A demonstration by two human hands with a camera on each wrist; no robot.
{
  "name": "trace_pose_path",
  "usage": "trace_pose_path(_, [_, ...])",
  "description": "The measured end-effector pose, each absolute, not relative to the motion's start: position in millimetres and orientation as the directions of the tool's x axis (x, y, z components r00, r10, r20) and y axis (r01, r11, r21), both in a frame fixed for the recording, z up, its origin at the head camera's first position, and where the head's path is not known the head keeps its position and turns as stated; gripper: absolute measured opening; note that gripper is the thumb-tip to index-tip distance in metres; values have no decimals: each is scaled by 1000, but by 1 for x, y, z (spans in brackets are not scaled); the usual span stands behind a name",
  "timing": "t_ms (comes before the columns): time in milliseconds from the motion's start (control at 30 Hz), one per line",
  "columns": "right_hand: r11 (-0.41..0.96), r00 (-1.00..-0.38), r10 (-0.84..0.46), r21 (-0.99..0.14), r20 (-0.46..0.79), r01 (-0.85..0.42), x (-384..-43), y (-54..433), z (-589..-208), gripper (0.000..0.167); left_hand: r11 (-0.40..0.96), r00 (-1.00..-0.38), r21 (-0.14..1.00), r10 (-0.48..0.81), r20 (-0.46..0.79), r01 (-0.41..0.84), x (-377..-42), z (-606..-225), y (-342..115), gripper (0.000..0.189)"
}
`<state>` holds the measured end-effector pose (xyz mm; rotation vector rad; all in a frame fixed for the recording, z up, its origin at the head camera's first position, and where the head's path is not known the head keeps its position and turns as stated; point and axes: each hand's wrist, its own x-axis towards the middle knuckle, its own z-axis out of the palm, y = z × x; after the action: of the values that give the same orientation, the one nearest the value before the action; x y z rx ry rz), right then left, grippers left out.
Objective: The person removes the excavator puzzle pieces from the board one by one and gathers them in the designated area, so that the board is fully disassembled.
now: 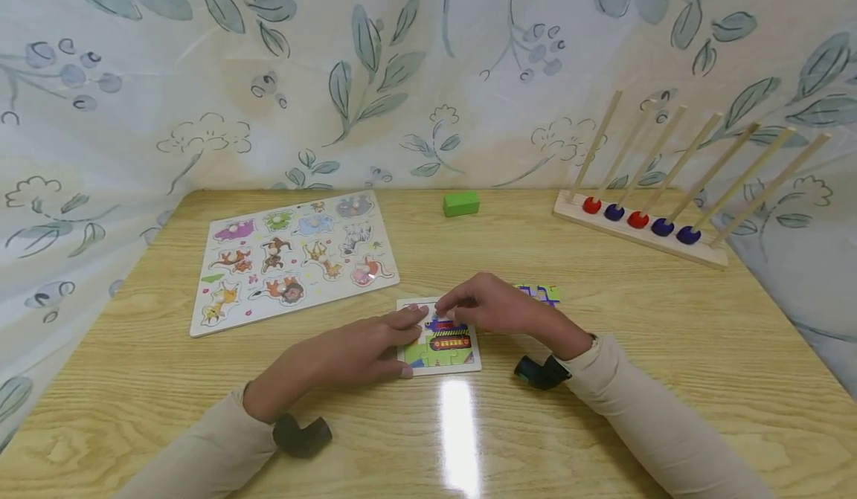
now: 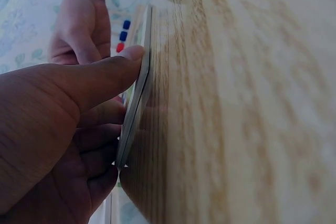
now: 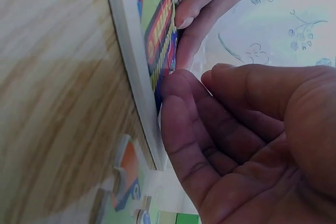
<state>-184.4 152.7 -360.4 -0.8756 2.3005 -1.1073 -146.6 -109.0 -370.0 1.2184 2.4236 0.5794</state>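
A small jigsaw puzzle (image 1: 448, 343) of a colourful vehicle lies in a pale wooden frame on the table, with pieces fitted together in its lower part. My left hand (image 1: 358, 350) lies over the frame's left side, its fingers stretched onto the puzzle and the thumb (image 2: 113, 74) on the near edge. From the right, my right hand (image 1: 492, 304) reaches over the upper part. Its bent fingertips (image 3: 176, 90) touch the puzzle beside the left fingers, while the thumb stands apart with no piece visible between. The upper right of the puzzle is partly hidden under this hand.
Loose jigsaw pieces (image 1: 545, 292) lie beyond the right wrist. An animal peg puzzle board (image 1: 310, 291) rests at the left. A green block (image 1: 461, 203) sits at the back. A wooden peg rack (image 1: 708, 250) with red and blue beads stands at the back right.
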Motion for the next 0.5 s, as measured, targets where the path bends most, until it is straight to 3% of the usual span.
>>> trace_pose_path(500, [472,-678,-727,-797,-111,-375,-185,151,-360,22,547,-561,529,813,-153,648,-147,-369,-108,61])
